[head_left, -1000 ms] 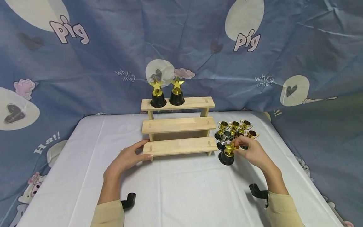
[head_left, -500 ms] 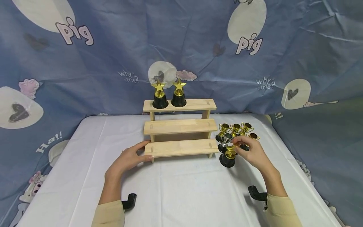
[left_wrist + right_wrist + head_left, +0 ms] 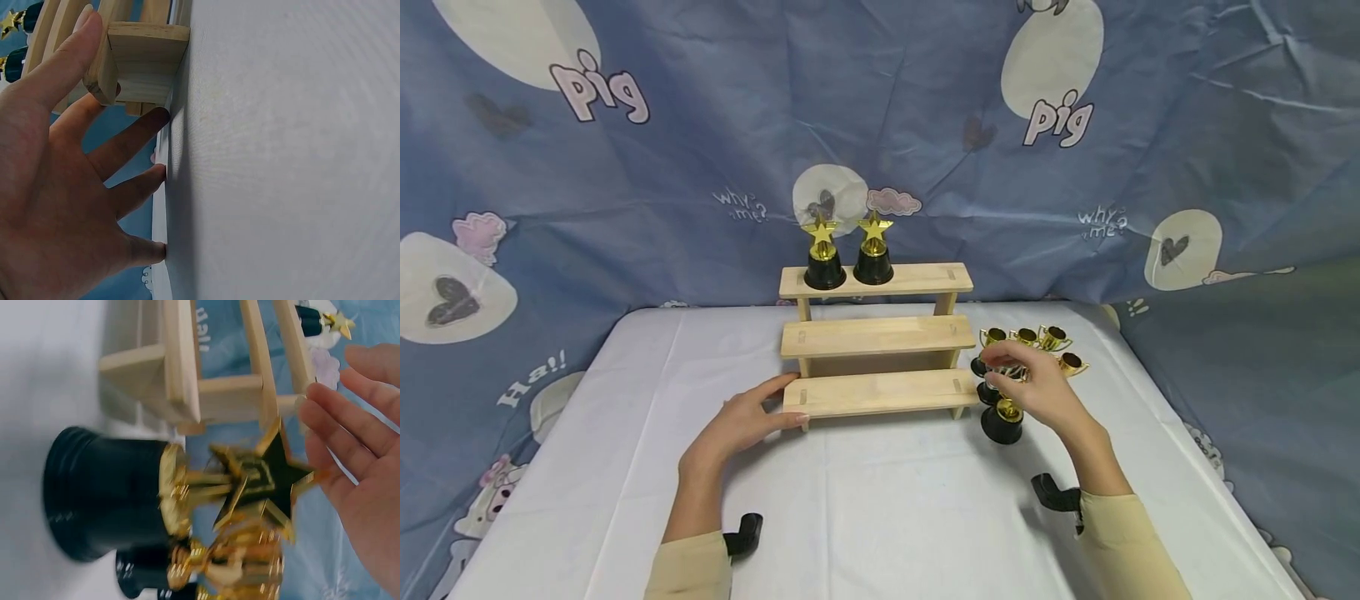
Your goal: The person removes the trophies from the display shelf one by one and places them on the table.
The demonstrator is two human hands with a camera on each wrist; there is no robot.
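My left hand holds the left end of the bottom plank of a three-tier wooden display stand, thumb at the front and index finger behind. The left wrist view shows the other fingers spread, tips near the cloth. My right hand is above the trophies right of the stand, its fingers straight in the right wrist view with nothing seen between them. Just below stands a star trophy, gold on a black base. In the head view the hand mostly hides a silver trophy cup; contact with it cannot be told.
Two gold star trophies stand on the left half of the top plank. Several gold trophy cups are grouped behind and right of my right hand. White cloth covers the table, and a blue printed curtain hangs behind.
My right hand has come off the gold star trophy and shifted left, over the silver cup. That trophy stays upright on the table. My left hand keeps its place on the stand.
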